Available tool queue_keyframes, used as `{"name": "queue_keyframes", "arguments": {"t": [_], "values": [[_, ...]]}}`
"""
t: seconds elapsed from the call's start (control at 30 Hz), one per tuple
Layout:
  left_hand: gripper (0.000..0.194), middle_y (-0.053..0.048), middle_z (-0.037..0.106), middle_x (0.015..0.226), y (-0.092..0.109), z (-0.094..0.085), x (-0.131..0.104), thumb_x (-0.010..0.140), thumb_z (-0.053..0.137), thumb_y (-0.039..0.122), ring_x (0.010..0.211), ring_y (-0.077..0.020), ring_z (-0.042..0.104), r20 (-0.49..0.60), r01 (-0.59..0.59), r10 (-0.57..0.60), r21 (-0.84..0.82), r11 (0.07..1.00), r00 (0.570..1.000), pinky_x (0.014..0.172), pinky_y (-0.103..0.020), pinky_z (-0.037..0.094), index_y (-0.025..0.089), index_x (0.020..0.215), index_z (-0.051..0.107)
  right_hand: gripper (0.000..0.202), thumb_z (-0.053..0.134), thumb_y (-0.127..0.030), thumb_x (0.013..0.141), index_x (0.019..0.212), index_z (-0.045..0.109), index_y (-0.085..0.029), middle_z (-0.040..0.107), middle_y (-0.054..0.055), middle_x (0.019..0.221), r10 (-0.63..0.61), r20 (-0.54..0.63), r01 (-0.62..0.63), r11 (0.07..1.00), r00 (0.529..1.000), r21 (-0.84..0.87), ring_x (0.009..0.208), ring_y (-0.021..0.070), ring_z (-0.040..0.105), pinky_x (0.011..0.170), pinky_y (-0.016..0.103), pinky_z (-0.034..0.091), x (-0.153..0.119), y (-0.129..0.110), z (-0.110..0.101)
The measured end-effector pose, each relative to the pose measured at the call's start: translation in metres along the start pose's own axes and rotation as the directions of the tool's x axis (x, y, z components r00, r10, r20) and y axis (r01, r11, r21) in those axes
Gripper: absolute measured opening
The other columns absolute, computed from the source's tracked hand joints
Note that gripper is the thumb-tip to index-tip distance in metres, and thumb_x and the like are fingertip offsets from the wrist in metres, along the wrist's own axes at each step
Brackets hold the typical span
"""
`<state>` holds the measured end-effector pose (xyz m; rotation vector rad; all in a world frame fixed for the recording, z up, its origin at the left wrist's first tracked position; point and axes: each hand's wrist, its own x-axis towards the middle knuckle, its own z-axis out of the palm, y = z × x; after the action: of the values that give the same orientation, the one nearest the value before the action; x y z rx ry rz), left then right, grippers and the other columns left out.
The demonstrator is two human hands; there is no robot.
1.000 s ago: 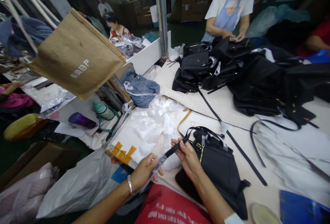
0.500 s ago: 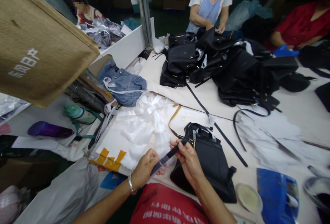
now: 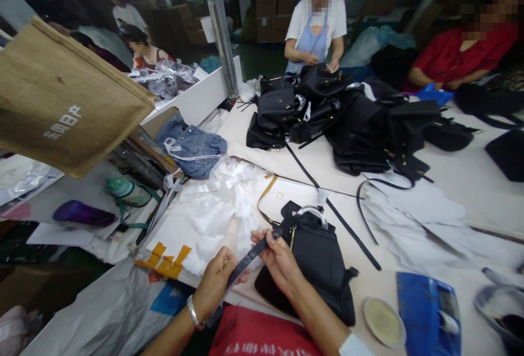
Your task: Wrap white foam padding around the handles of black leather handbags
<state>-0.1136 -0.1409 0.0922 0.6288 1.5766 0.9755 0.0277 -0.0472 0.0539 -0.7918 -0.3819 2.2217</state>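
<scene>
A black strap (image 3: 246, 259) runs slantwise between my two hands, in front of my body. My left hand (image 3: 216, 275), with a bracelet at the wrist, is closed around its lower stretch. Farther up, my right hand (image 3: 278, 260) pinches the strap between thumb and fingers. Just beyond and to the right lies a black bag (image 3: 321, 260) on the table, with pale wrapping on its handle and a gold zipper. The strap's upper end meets the bag's top near the right hand; whether it is attached there I cannot tell.
White strips (image 3: 229, 208) lie heaped left of the bag. Across the table is a pile of black bags (image 3: 360, 121). White sheets (image 3: 417, 219), a round pale dish (image 3: 383, 322) and a blue container (image 3: 428, 312) are at right. A co-worker (image 3: 315, 34) in an apron stands opposite.
The view has tilted up and shifted slightly right. Both hands still grip the strap, and the left hand has slid a little lower along it. The co-worker opposite now shows more fully.
</scene>
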Motion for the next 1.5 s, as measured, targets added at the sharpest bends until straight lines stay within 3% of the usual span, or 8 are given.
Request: {"name": "queue_keyframes", "arguments": {"t": [0.3, 0.47, 0.7, 0.9, 1.13, 1.37, 1.43, 1.5], "values": [[0.024, 0.001, 0.066, 0.065, 0.006, 0.045, 0.019, 0.084, 0.045, 0.044, 0.057, -0.0180, 0.066, 0.038, -0.059, 0.053, 0.182, 0.982, 0.998, 0.053, -0.026, 0.047, 0.022, 0.077, 0.043, 0.033, 0.067, -0.041, 0.076, 0.097, 0.058, -0.017, 0.068, 0.010, 0.103, 0.015, -0.046, -0.012, 0.997, 0.999, 0.070, 0.099, 0.0221, 0.061, 0.082, 0.035, 0.048, -0.007, -0.027, -0.028], [0.020, 0.001, 0.066, 0.068, 0.021, 0.067, 0.040, 0.082, 0.046, 0.040, 0.055, -0.0167, 0.064, 0.078, -0.131, 0.116, 0.222, 0.966, 0.990, 0.050, -0.025, 0.047, 0.021, 0.078, 0.045, 0.030, 0.066, -0.039, 0.077, 0.097, 0.057, -0.018, 0.068, 0.008, 0.098, 0.001, -0.010, 0.000, 0.999, 1.000, 0.041, 0.071, 0.0163, 0.062, 0.052, 0.025, 0.046, -0.007, -0.023, -0.034], [0.018, 0.002, 0.065, 0.060, 0.024, 0.083, 0.062, 0.083, 0.042, 0.039, 0.051, -0.0173, 0.064, 0.100, -0.036, 0.010, 0.262, 0.964, 0.995, 0.047, -0.024, 0.043, 0.022, 0.077, 0.042, 0.026, 0.063, -0.039, 0.080, 0.095, 0.057, -0.018, 0.068, 0.009, 0.099, 0.033, -0.108, -0.011, 0.980, 0.994, 0.197, 0.091, 0.0197, 0.063, 0.071, 0.031, 0.049, 0.021, -0.066, -0.066], [0.016, 0.002, 0.065, 0.063, 0.037, 0.103, 0.086, 0.082, 0.046, 0.037, 0.051, -0.0169, 0.063, 0.115, -0.024, -0.012, 0.306, 0.952, 0.993, 0.045, -0.024, 0.042, 0.022, 0.076, 0.041, 0.032, 0.062, -0.043, 0.080, 0.100, 0.054, -0.019, 0.068, 0.008, 0.098, 0.066, -0.092, -0.054, 0.990, 0.994, 0.128, 0.070, 0.0166, 0.062, 0.054, 0.027, 0.047, 0.022, -0.051, -0.071], [0.016, 0.002, 0.065, 0.062, 0.032, 0.120, 0.112, 0.083, 0.044, 0.037, 0.051, -0.0162, 0.062, 0.100, 0.012, -0.051, 0.355, 0.935, 0.994, 0.048, -0.025, 0.044, 0.022, 0.076, 0.043, 0.029, 0.063, -0.040, 0.079, 0.096, 0.053, -0.018, 0.067, 0.008, 0.094, 0.073, -0.208, -0.025, 0.974, 0.975, 0.225, 0.080, 0.0182, 0.064, 0.060, 0.027, 0.048, 0.050, -0.070, -0.090], [0.014, 0.003, 0.061, 0.058, 0.024, 0.135, 0.141, 0.081, 0.047, 0.033, 0.050, -0.0162, 0.062, 0.105, -0.015, -0.033, 0.434, 0.901, 0.994, 0.048, -0.025, 0.043, 0.022, 0.073, 0.043, 0.034, 0.050, -0.051, 0.084, 0.093, 0.054, -0.018, 0.063, 0.002, 0.075, 0.140, -0.181, -0.172, 0.969, 0.973, -0.178, 0.062, 0.0141, 0.060, 0.057, 0.027, 0.047, 0.044, -0.067, -0.107], [0.015, 0.002, 0.063, 0.059, 0.021, 0.135, 0.145, 0.082, 0.045, 0.035, 0.049, -0.0163, 0.062, 0.110, 0.016, -0.067, 0.409, 0.912, 0.992, 0.046, -0.024, 0.042, 0.022, 0.075, 0.043, 0.030, 0.046, -0.046, 0.087, 0.089, 0.055, -0.017, 0.065, 0.005, 0.079, 0.087, -0.167, -0.166, 0.817, 0.982, -0.553, 0.071, 0.0179, 0.063, 0.066, 0.032, 0.049, 0.044, -0.095, -0.120], [0.017, 0.001, 0.065, 0.060, 0.020, 0.134, 0.148, 0.083, 0.045, 0.037, 0.050, -0.0161, 0.063, 0.093, 0.041, -0.084, 0.394, 0.918, 0.992, 0.045, -0.023, 0.042, 0.022, 0.076, 0.043, 0.021, 0.046, -0.034, 0.088, 0.094, 0.057, -0.018, 0.065, 0.008, 0.089, -0.163, -0.126, -0.040, 0.447, 0.979, -0.893, 0.085, 0.0209, 0.062, 0.076, 0.035, 0.047, 0.047, -0.125, -0.132]]}}
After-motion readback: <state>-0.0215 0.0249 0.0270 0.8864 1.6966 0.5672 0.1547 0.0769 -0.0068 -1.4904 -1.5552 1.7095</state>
